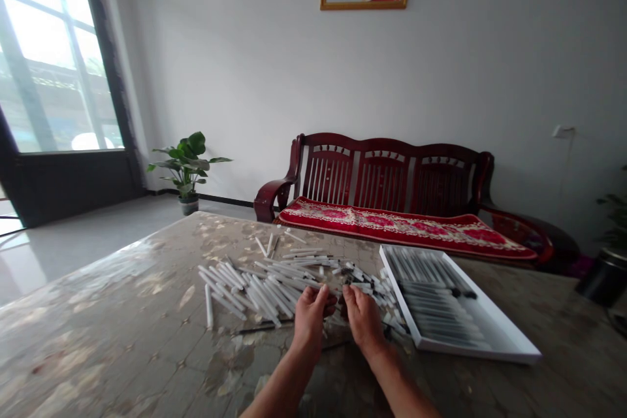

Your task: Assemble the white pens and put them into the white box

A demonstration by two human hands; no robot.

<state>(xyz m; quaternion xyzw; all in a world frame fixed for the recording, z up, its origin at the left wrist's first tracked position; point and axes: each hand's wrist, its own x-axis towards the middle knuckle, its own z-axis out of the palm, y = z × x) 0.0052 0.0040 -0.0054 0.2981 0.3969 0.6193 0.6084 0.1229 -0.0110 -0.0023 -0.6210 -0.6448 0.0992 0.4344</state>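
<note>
Both my hands are over the near middle of the table, a small gap apart. My left hand (pixel 312 310) has its thumb and fingers pressed together; whatever it holds is too small to make out. Beside it, my right hand (pixel 361 313) is also closed in a pinch, its contents unclear. White tubes (pixel 264 297) lie in a loose pile left of and beyond my hands. Small clear and black pieces (pixel 372 281) are scattered behind my right hand. To the right, a white box (pixel 504 320) holds rows of clear pens with dark parts (pixel 441 313).
A patterned cover lies on the table (pixel 122 326). Thin black rods (pixel 262 326) lie on its near side. Beyond stands a dark red wooden bench (pixel 382 176) with a red cloth. A potted plant (pixel 189 166) is at the left, a dark bin (pixel 602 277) at the right.
</note>
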